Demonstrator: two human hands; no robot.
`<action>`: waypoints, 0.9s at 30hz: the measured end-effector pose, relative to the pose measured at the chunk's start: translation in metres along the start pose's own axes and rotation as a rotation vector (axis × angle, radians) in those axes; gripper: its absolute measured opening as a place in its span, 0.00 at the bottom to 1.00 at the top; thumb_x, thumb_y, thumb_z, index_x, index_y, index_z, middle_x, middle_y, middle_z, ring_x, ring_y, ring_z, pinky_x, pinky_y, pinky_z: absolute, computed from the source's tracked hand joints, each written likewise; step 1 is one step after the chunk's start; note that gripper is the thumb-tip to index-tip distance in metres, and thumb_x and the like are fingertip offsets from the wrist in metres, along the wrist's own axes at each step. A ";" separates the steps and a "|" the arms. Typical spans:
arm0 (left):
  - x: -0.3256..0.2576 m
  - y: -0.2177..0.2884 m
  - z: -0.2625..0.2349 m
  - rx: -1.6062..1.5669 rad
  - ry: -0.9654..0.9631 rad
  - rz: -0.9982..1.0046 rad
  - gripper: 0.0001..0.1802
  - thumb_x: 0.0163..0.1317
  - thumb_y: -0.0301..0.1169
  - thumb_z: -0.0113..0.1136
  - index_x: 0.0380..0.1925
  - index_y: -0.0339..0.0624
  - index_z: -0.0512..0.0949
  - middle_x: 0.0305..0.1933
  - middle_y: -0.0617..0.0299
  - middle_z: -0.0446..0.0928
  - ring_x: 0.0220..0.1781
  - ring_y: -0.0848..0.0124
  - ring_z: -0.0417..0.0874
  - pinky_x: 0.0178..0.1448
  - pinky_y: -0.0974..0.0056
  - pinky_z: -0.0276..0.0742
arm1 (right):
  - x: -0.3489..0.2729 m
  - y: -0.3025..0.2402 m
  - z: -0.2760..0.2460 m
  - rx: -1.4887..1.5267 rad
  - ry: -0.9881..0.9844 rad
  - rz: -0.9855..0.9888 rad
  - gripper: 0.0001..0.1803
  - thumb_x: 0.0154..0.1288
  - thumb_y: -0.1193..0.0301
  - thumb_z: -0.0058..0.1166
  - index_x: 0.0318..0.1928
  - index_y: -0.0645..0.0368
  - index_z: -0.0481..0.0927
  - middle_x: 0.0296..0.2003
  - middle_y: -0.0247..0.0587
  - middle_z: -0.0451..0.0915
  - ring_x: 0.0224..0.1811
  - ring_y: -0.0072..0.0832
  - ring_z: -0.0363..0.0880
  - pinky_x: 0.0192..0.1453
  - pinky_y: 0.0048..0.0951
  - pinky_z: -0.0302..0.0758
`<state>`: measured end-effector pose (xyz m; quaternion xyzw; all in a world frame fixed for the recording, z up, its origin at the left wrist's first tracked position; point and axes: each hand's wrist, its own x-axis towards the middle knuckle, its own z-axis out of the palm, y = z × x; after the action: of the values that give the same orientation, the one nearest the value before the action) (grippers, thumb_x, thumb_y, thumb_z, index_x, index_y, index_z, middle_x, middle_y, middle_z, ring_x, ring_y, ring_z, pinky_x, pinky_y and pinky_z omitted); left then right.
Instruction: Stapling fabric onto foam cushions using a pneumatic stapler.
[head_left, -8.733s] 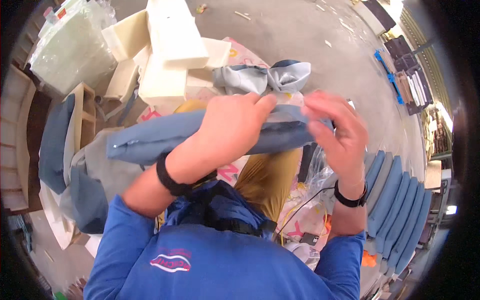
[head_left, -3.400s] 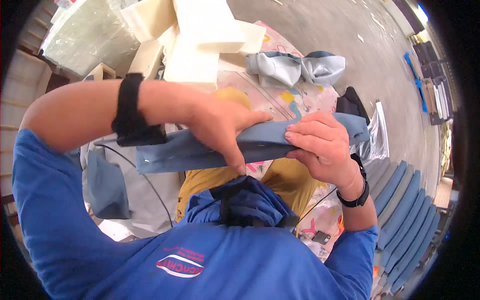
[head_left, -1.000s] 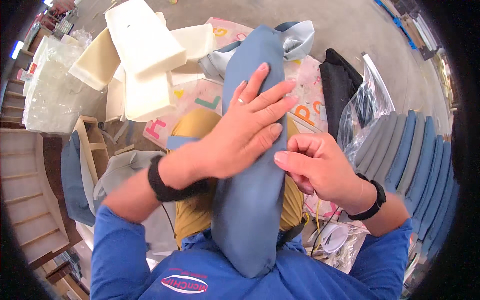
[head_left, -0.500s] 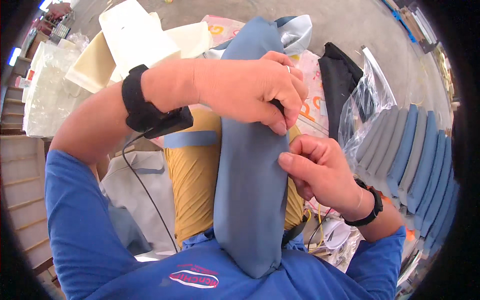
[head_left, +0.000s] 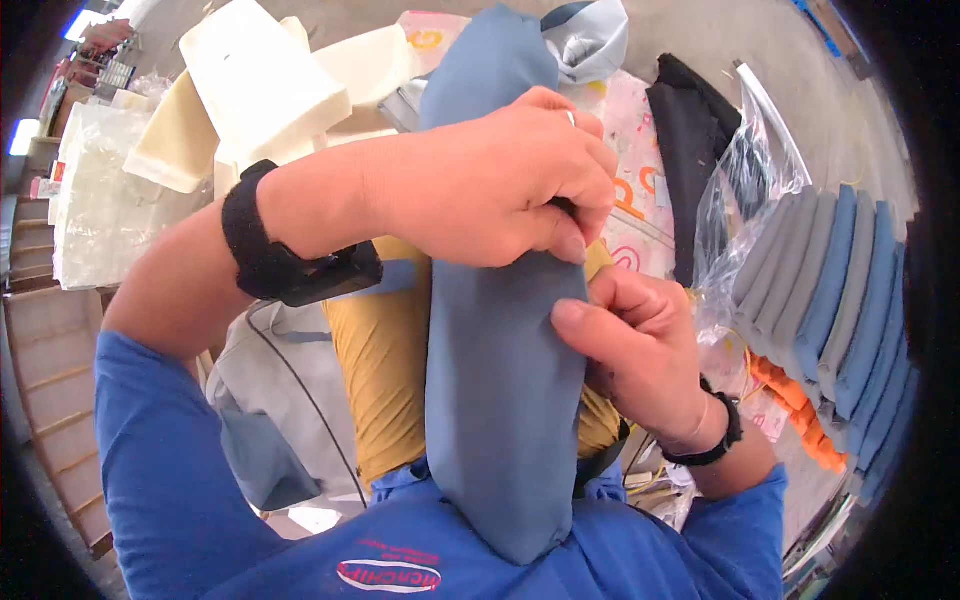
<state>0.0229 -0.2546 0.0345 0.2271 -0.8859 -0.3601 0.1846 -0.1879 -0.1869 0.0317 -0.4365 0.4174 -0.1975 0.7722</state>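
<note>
1. Head view: long blue fabric-covered cushion point(head_left: 500, 330) stands on end against the person's chest, over the mustard-yellow trousers point(head_left: 385, 390), its far tip up near a pale grey-blue cloth bundle point(head_left: 590, 35).
2. Left hand point(head_left: 490, 180) is curled tight over the cushion's upper right edge, fingers folded in on the fabric.
3. Right hand point(head_left: 640, 355) pinches the same edge just below, thumb flat on the cover; what lies between the two hands is hidden.
4. Risk, as I judge it: both grips sit on one edge, so the cushion could twist or slide off the lap toward the clear plastic bag point(head_left: 745, 190) and the row of grey and blue cushions point(head_left: 835, 290).
5. Fabric caught under the fingers may bunch and pucker.
</note>
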 end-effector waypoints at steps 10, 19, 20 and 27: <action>0.005 -0.003 -0.028 0.071 -0.121 0.022 0.06 0.50 0.23 0.66 0.26 0.44 0.78 0.35 0.67 0.73 0.45 0.66 0.76 0.72 0.48 0.49 | -0.002 0.024 0.006 0.186 0.116 -0.225 0.11 0.65 0.73 0.60 0.24 0.60 0.77 0.20 0.22 0.74 0.22 0.08 0.63 0.24 0.16 0.58; 0.009 0.002 -0.007 0.103 -0.027 -0.149 0.07 0.48 0.22 0.67 0.25 0.45 0.78 0.33 0.69 0.73 0.46 0.67 0.75 0.71 0.52 0.49 | 0.005 0.034 0.005 0.286 0.154 -0.237 0.12 0.65 0.73 0.60 0.24 0.61 0.77 0.20 0.22 0.73 0.23 0.08 0.63 0.25 0.16 0.59; 0.009 0.002 -0.007 0.104 -0.029 -0.149 0.07 0.48 0.22 0.67 0.25 0.45 0.78 0.33 0.69 0.73 0.46 0.67 0.75 0.71 0.52 0.49 | 0.005 0.034 0.005 0.295 0.157 -0.230 0.12 0.65 0.73 0.60 0.24 0.60 0.76 0.21 0.22 0.73 0.23 0.08 0.63 0.25 0.16 0.59; -0.003 0.017 0.023 0.345 0.426 -0.198 0.10 0.46 0.23 0.70 0.29 0.42 0.80 0.44 0.60 0.79 0.59 0.59 0.75 0.69 0.49 0.59 | 0.009 0.035 0.005 0.345 0.118 -0.267 0.11 0.65 0.74 0.59 0.25 0.61 0.76 0.22 0.23 0.74 0.24 0.08 0.64 0.26 0.16 0.60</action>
<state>0.0096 -0.2288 0.0307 0.4110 -0.8488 -0.1646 0.2891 -0.1806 -0.1719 -0.0006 -0.3368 0.3604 -0.3914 0.7768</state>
